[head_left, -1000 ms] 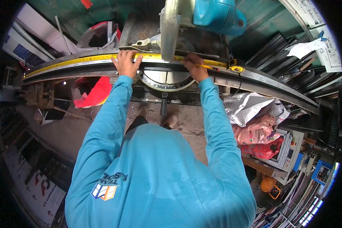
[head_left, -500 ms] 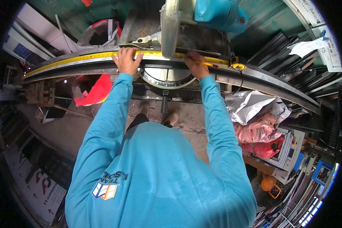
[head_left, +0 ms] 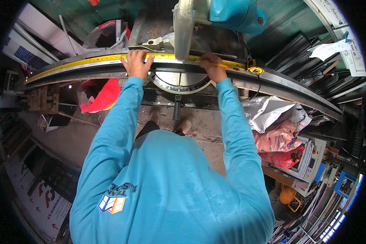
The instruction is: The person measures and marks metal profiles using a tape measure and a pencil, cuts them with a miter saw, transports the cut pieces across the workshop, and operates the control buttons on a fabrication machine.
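A yellow tape measure blade [head_left: 91,60] stretches along a long metal profile [head_left: 105,65], which lies across the bed of a mitre saw [head_left: 182,77]. My left hand [head_left: 137,65] rests on the blade and profile left of the saw's guard, fingers and thumb spread. To the right of the guard, my right hand [head_left: 213,67] is closed around a yellow pencil [head_left: 224,66] at the blade's edge; the fingers are slightly blurred and the pencil's tip is hidden. The tape measure's case [head_left: 254,67] sits on the profile further right.
Above the profile hang the saw's clear guard [head_left: 183,36] and teal motor [head_left: 238,16]. The saw's black handle [head_left: 177,109] juts toward me. Silver and pink plastic bags [head_left: 274,134] lie at right, with a red bag [head_left: 101,97] below the profile at left.
My right hand has shifted slightly to the right along the tape with the pencil. My left hand stays in place on the tape and profile.
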Demonstrator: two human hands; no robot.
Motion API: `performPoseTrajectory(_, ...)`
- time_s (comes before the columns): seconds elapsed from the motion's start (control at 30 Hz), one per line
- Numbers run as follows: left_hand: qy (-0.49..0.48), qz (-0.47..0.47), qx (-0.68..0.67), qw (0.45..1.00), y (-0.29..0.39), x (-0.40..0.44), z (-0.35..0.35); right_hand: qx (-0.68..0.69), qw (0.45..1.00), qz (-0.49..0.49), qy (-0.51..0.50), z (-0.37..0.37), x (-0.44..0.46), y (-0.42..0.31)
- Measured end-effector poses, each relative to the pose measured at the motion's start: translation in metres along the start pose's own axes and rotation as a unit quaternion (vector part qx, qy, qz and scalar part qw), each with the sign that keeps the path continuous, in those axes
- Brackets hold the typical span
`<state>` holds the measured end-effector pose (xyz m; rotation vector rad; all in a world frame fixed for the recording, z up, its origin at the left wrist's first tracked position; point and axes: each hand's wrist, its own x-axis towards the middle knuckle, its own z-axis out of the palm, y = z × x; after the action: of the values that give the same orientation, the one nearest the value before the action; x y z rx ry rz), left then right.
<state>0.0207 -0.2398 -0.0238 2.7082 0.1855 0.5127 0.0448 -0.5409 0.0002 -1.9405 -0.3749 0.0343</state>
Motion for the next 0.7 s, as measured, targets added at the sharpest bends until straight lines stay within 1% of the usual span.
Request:
performPoseTrajectory(0.07,-0.003,-0.002,0.002,1.000,0.001,0.001,-0.001,-0.019,0.998,0.051,0.011,-0.009,0.001,-0.001)
performPoseTrajectory(0.2,-0.014,-0.008,-0.015,1.000,0.001,0.000,-0.002,-0.023,0.999,0.043,0.011,-0.013,-0.001,0.008)
performPoseTrajectory(0.27,-0.014,-0.005,-0.015,1.000,0.000,0.000,0.000,-0.024,0.999,0.032,0.036,-0.009,0.001,0.013)
performPoseTrajectory(0.33,0.008,0.002,-0.003,1.000,-0.001,0.000,0.002,-0.016,0.999,0.025,0.033,-0.004,0.002,0.012)
performPoseTrajectory(0.43,0.014,0.005,-0.009,1.000,0.001,-0.001,0.000,0.001,0.999,0.017,0.028,0.005,0.002,0.008)
performPoseTrajectory(0.6,-0.004,-0.002,-0.017,1.000,0.002,0.001,-0.002,-0.012,1.000,0.025,0.012,0.008,0.002,0.004)
performPoseTrajectory(0.7,-0.015,-0.008,-0.020,1.000,0.001,0.000,-0.004,0.024,0.999,0.027,0.027,0.010,-0.001,0.004)
